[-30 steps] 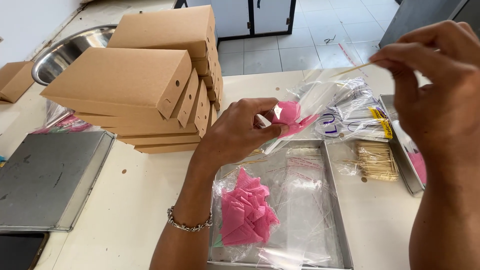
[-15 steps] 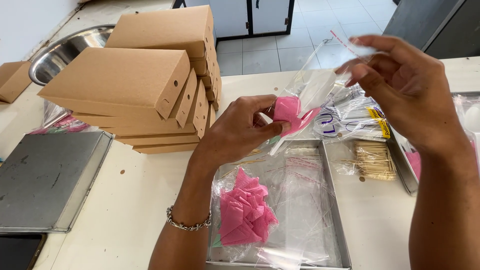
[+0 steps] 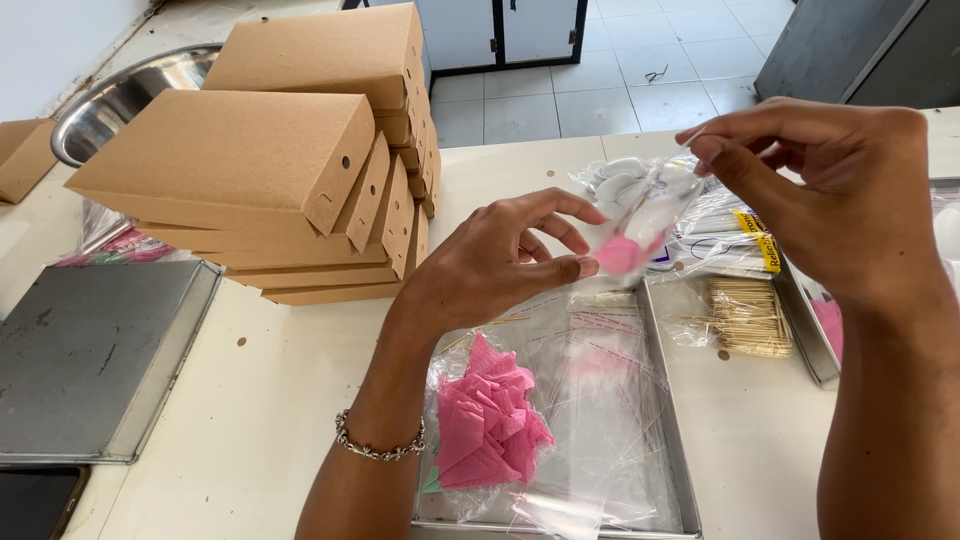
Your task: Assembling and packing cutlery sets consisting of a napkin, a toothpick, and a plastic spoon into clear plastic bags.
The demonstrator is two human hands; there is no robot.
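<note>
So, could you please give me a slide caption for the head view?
Both hands, left hand and right hand, hold a clear sleeve with a pink napkin above a metal tray.

Bright, even daylight is flooding the pale bench [image 3: 270, 400] — shadows are falling soft. The clear sleeve [image 3: 640, 225] between the two grips is blurring slightly, and glare is catching the steel bowl [image 3: 120, 100] far left of them.
</note>
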